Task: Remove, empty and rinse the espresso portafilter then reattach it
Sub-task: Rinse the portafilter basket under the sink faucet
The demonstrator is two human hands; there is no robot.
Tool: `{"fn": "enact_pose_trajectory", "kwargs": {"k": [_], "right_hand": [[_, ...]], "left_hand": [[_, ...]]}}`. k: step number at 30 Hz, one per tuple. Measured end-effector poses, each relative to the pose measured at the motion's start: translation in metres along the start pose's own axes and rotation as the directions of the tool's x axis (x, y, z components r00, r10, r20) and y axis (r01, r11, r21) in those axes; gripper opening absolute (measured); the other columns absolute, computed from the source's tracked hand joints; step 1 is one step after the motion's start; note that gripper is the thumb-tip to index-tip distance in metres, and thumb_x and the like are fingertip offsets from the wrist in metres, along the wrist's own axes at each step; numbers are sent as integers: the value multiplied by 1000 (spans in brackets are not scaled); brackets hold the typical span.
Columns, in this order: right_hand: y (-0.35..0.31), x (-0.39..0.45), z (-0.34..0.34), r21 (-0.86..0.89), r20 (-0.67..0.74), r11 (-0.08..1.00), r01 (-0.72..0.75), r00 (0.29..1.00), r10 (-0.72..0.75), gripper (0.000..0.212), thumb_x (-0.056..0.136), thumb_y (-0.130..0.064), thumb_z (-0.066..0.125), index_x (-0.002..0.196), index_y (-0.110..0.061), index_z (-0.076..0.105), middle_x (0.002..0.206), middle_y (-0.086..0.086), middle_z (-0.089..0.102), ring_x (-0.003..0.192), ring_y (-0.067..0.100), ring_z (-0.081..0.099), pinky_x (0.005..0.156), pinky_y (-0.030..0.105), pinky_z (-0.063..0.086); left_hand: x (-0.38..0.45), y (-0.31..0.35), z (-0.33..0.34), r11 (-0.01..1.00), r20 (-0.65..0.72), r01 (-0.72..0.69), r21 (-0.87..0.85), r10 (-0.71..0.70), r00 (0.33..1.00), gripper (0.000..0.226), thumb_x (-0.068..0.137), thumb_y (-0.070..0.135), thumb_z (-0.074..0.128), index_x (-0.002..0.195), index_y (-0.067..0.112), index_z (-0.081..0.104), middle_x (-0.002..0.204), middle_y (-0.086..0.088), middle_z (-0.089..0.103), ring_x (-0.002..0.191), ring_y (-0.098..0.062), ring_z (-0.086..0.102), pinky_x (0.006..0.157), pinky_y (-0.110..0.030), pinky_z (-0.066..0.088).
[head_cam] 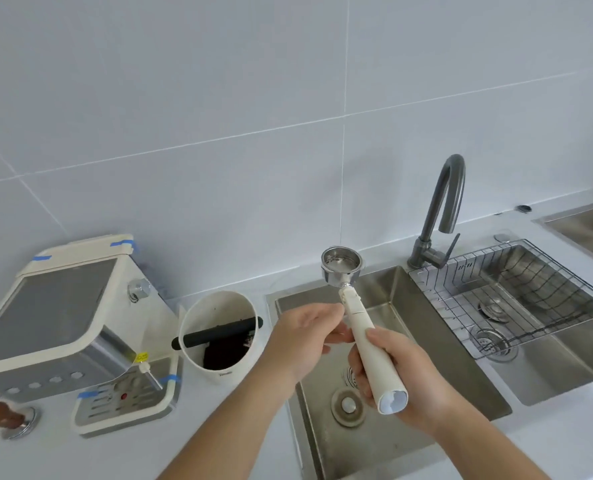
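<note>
The portafilter [343, 268] has a shiny steel basket and a long cream handle, and it is held over the small steel sink [392, 296]. The basket looks empty, its open side facing up and toward me. My right hand [402, 372] is shut around the lower part of the handle. My left hand [305, 337] rests against the upper handle with its fingers loosely curled; I cannot see whether it grips. At the left stands the cream espresso machine [63, 313] on the counter. The white knock box [218, 332], with a black bar and dark grounds inside, sits between machine and sink.
A grey gooseneck faucet [442, 209] rises behind the sinks. A larger sink with a wire rack [516, 292] lies to the right, and a third basin [586, 223] at the far right. A wooden-handled tamper [7, 419] lies at the near left on the white counter.
</note>
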State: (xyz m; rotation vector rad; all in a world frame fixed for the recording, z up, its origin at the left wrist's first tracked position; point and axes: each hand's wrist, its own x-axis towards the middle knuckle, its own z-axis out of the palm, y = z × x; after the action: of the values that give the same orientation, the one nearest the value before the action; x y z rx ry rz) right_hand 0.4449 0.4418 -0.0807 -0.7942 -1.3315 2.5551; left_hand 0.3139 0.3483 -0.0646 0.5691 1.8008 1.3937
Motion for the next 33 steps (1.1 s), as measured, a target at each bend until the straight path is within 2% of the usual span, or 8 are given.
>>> {"fn": "enact_pose_trajectory", "kwargs": {"k": [3,7,12,16,21,25,30,33], "right_hand": [[-17,6,-30,-20,2,1000,-9,1000,9,41,89,-19,53,115,11,56,64,14,57,42,19,51,39,26,42],[-33,12,-69,-32,4,999,-11,1000,12,35,94,-17,49,113,11,58,64,14,55,43,19,49,39,26,42],[-41,19,-109,-32,29,999,-40,999,41,39,80,-26,55,104,1,69,64,13,55,46,19,48,42,26,42],[-48,21,-138,-73,11,997,-34,999,35,31,82,-22,63,99,3,71,62,9,58,48,16,53,44,24,44],[-51,28,-168,-166,-53,985,-57,997,49,61,76,-33,70,100,21,56,69,19,61,62,26,57,54,29,46],[-53,34,-189,-264,-74,961,-85,995,67,55,82,-38,67,99,14,62,74,15,65,71,29,60,65,36,46],[-76,47,-213,-383,-168,918,-99,985,36,26,98,-23,57,96,1,68,72,14,69,55,20,63,51,28,52],[-103,70,-238,-656,-329,741,-144,938,-109,16,95,-30,60,98,-18,70,82,8,74,64,20,68,66,38,61]], "left_hand": [[20,6,39,999,10,28,-21,-28,1000,26,91,40,60,99,20,75,91,2,78,84,-8,73,83,-33,52],[44,9,79,998,-15,47,-49,-48,999,22,89,36,63,90,18,76,76,7,73,69,-2,67,63,-14,48],[65,12,112,997,-26,79,-15,-79,997,21,88,34,67,87,15,75,73,8,70,61,3,63,53,-8,43],[82,14,135,988,9,155,-25,-155,988,19,87,28,67,84,10,73,68,3,65,57,-6,57,60,-19,41],[102,12,155,977,32,211,-20,-210,977,13,86,23,67,74,22,72,69,7,67,62,-8,57,65,-27,39],[115,12,165,978,45,205,-21,-204,978,13,88,19,66,76,20,70,70,7,66,54,0,58,62,-24,38],[130,7,168,972,24,230,-45,-229,973,14,88,17,66,76,22,72,73,7,68,65,-6,58,64,-25,40],[137,1,167,966,36,252,-60,-251,967,16,87,15,68,73,21,74,78,0,70,76,-17,62,71,-32,50]]}}
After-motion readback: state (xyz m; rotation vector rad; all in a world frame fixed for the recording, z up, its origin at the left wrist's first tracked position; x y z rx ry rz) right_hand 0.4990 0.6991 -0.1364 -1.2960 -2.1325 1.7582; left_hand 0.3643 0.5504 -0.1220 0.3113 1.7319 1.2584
